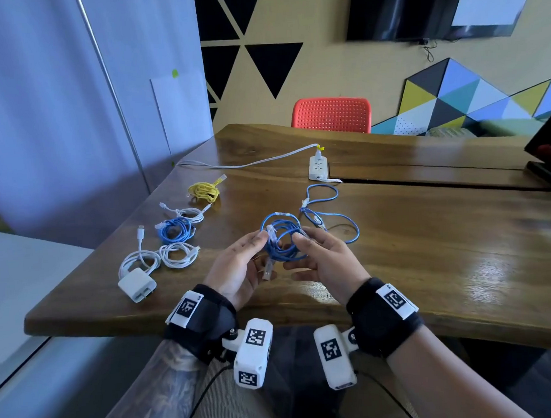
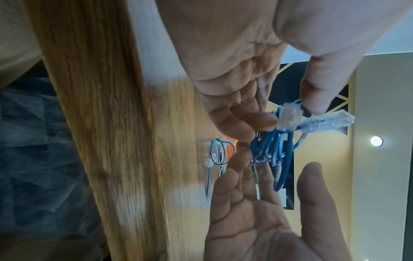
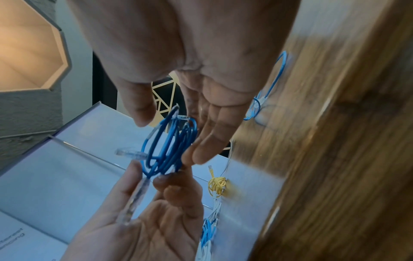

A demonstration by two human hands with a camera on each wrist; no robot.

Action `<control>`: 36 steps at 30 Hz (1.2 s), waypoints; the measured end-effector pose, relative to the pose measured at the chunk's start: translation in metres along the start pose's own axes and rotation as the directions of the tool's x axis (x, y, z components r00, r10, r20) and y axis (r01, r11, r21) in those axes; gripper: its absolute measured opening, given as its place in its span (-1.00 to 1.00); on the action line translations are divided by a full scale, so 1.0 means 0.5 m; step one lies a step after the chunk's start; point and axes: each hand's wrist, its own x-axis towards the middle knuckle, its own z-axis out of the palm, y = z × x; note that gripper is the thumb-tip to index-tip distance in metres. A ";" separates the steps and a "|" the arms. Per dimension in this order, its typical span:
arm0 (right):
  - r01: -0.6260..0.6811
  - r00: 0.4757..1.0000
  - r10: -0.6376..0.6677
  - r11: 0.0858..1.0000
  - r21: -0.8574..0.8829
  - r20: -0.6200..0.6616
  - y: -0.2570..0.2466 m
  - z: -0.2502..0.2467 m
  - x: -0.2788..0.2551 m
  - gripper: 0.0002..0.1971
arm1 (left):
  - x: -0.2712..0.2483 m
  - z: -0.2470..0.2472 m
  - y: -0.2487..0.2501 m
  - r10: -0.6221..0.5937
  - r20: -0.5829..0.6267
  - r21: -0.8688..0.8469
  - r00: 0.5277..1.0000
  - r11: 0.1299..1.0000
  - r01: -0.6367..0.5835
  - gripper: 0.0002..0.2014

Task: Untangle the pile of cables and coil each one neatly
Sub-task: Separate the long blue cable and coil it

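Note:
A blue network cable, wound into a small coil, hangs between my two hands above the near part of the wooden table. My left hand pinches its left side between thumb and forefinger, by the clear plugs. One plug end hangs down over the left palm. My right hand holds the coil's right side, thumb above and fingers behind it. A loose light-blue cable lies uncoiled on the table just beyond the hands.
Coiled cables lie in a row at the left: yellow, white, blue, another white, and a white charger with its cord. A white power strip sits farther back. A red chair stands behind the table.

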 end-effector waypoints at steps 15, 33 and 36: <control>0.064 0.994 -0.057 0.996 0.063 -0.098 0.011 -0.025 -0.014 -0.80 | -0.002 -0.010 -0.019 -0.021 0.123 0.117 0.992 0.993 0.006 -0.58; 0.170 0.976 -0.187 0.975 -0.145 -0.115 -0.004 -0.032 -0.003 -0.78 | 0.011 -0.010 -0.011 0.025 0.049 0.167 0.999 0.985 -0.033 -0.61; 0.231 0.948 -0.268 0.950 -0.209 -0.169 -0.001 -0.033 0.005 -0.80 | 0.011 -0.002 -0.013 0.041 0.039 0.084 0.998 0.995 -0.044 -0.65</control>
